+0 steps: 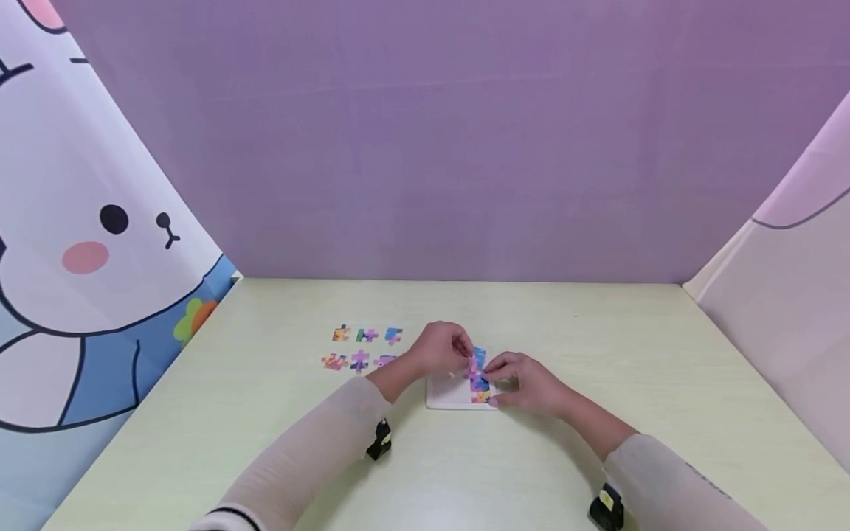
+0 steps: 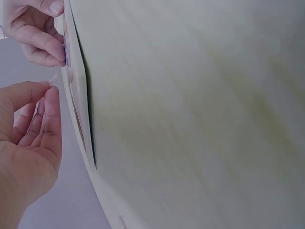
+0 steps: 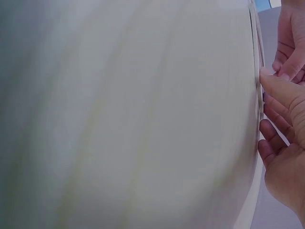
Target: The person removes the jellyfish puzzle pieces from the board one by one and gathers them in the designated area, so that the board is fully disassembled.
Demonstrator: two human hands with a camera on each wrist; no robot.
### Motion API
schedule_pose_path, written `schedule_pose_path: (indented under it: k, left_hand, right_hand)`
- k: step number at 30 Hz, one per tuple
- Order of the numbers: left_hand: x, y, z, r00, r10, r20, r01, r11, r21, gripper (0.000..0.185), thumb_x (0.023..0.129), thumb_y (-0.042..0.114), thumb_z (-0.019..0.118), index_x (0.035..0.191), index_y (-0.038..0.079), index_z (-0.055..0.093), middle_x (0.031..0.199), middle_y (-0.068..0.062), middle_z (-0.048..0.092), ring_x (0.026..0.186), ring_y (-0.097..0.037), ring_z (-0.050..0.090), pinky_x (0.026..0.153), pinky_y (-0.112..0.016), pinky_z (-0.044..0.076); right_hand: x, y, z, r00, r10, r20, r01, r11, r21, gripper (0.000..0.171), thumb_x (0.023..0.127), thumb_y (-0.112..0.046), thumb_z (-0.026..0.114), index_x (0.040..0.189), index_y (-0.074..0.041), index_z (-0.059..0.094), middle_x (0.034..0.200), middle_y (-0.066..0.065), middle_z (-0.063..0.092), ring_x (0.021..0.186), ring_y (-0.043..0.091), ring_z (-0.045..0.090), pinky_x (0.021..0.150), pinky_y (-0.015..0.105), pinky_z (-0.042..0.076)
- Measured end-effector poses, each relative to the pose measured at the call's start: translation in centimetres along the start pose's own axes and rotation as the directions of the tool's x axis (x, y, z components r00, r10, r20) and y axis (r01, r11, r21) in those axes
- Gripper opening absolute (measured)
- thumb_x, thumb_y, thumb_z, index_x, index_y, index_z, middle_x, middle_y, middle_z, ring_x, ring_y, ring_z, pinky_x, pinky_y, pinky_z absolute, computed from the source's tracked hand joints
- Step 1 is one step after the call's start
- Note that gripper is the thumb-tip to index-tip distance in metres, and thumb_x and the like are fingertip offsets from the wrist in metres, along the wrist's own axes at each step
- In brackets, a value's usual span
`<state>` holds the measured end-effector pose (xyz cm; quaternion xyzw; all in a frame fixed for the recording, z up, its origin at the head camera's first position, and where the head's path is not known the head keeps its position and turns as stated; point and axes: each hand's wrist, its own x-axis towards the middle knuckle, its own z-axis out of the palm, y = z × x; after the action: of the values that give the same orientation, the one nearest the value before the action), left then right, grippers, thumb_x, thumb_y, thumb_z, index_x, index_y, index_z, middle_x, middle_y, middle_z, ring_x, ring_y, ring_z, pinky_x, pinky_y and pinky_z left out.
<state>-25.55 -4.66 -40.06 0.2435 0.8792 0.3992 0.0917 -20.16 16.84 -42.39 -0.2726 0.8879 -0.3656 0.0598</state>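
At the near middle of the pale green table (image 1: 598,354), both my hands over the puzzle tray:

Left hand (image 1: 443,352): my fingertips are pinched on a small pink puzzle piece (image 1: 473,364), held just above the tray; the left wrist view shows the same pinch, thumb against forefinger (image 2: 51,102), with the piece seen only as a thin edge.

Right hand (image 1: 527,383): just beside the pinch, on its right, my fingers are curled on the tray's right edge and steady it; the thumb lies against the rim in the right wrist view.

Puzzle tray (image 1: 446,394): white, directly under the grip, flat on the table; a column of coloured pieces already fills its right part, the left part is bare.

Loose pieces (image 1: 364,346): beyond my left wrist, to the left of the grip, laid in two rows and well apart from the tray.

Risk: the pinch is slight, so I judge the piece could slip or twist as it goes down; if its tabs miss the neighbours, pressing might lift pieces already seated, and the tray could slide should my right hand ease off.

Hard to make out: the piece's outline and print, and the slot beneath it, are covered by my fingers; both wrist views are blurred and show mostly table.
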Motion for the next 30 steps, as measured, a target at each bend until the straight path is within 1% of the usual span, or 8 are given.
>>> schedule_pose_path:
  k: [5, 8, 14, 19, 22, 30]
  left_hand:
    - [-0.3, -0.2, -0.5, 1.000, 0.004, 0.015, -0.002, 0.997, -0.076, 0.027, 0.080, -0.002, 0.076, 0.104, 0.006, 0.068, 0.081, 0.003, 0.066, 0.076, -0.011, 0.064, 0.070, -0.023, 0.054]
    - [-0.6, -0.1, -0.8, 1.000, 0.026, 0.013, -0.025, 0.996, -0.088, 0.030, 0.081, -0.001, 0.076, 0.109, 0.005, 0.069, 0.081, 0.004, 0.068, 0.076, -0.009, 0.065, 0.071, -0.023, 0.054]
    - [-1.4, 0.2, -1.6, 0.999, 0.054, 0.003, -0.054, 0.994, -0.094, 0.026, 0.081, 0.003, 0.077, 0.106, 0.009, 0.073, 0.081, 0.006, 0.068, 0.078, -0.009, 0.065, 0.072, -0.023, 0.054]
    - [-2.0, 0.6, -2.5, 0.997, 0.077, -0.029, -0.080, 0.988, -0.133, 0.026, 0.082, 0.003, 0.077, 0.107, 0.010, 0.074, 0.085, 0.005, 0.069, 0.080, -0.010, 0.066, 0.074, -0.024, 0.055]
    - [-2.2, 0.6, -3.0, 0.996, 0.085, -0.042, -0.091, 0.980, -0.177, 0.027, 0.082, 0.003, 0.077, 0.107, 0.010, 0.073, 0.087, 0.003, 0.070, 0.081, -0.012, 0.067, 0.074, -0.026, 0.055]
    - [-3.2, 0.8, -4.1, 0.998, 0.032, -0.053, -0.046, 0.956, -0.288, 0.026, 0.082, 0.002, 0.076, 0.107, 0.010, 0.074, 0.090, -0.002, 0.071, 0.084, -0.018, 0.066, 0.073, -0.030, 0.056]
  right_hand:
    - [0.1, 0.2, -0.2, 1.000, -0.005, 0.004, 0.005, 1.000, -0.020, 0.037, 0.080, -0.012, 0.081, 0.114, -0.001, 0.072, 0.117, 0.003, 0.062, 0.116, 0.031, 0.052, 0.100, 0.053, 0.040]
    - [0.2, 0.2, -0.3, 1.000, -0.010, 0.011, 0.010, 1.000, -0.024, 0.038, 0.080, -0.012, 0.081, 0.115, -0.001, 0.071, 0.117, 0.004, 0.062, 0.116, 0.031, 0.052, 0.100, 0.054, 0.040]
    - [0.3, 0.2, -0.6, 1.000, -0.005, 0.014, 0.005, 1.000, -0.019, 0.038, 0.080, -0.013, 0.081, 0.115, 0.000, 0.071, 0.118, 0.005, 0.062, 0.117, 0.032, 0.052, 0.101, 0.055, 0.039]
    - [0.5, 0.3, -0.8, 1.000, 0.005, 0.017, -0.005, 1.000, -0.019, 0.038, 0.080, -0.013, 0.081, 0.115, -0.001, 0.071, 0.118, 0.005, 0.062, 0.117, 0.032, 0.051, 0.101, 0.055, 0.039]
    - [0.6, 0.3, -0.9, 1.000, 0.012, 0.018, -0.011, 1.000, -0.020, 0.038, 0.080, -0.015, 0.081, 0.115, -0.002, 0.072, 0.118, 0.003, 0.062, 0.116, 0.031, 0.052, 0.100, 0.056, 0.039]
    - [0.8, 0.3, -1.2, 0.999, 0.031, 0.020, -0.030, 0.999, -0.018, 0.038, 0.080, -0.015, 0.082, 0.114, -0.004, 0.072, 0.118, 0.003, 0.061, 0.116, 0.031, 0.051, 0.100, 0.055, 0.039]
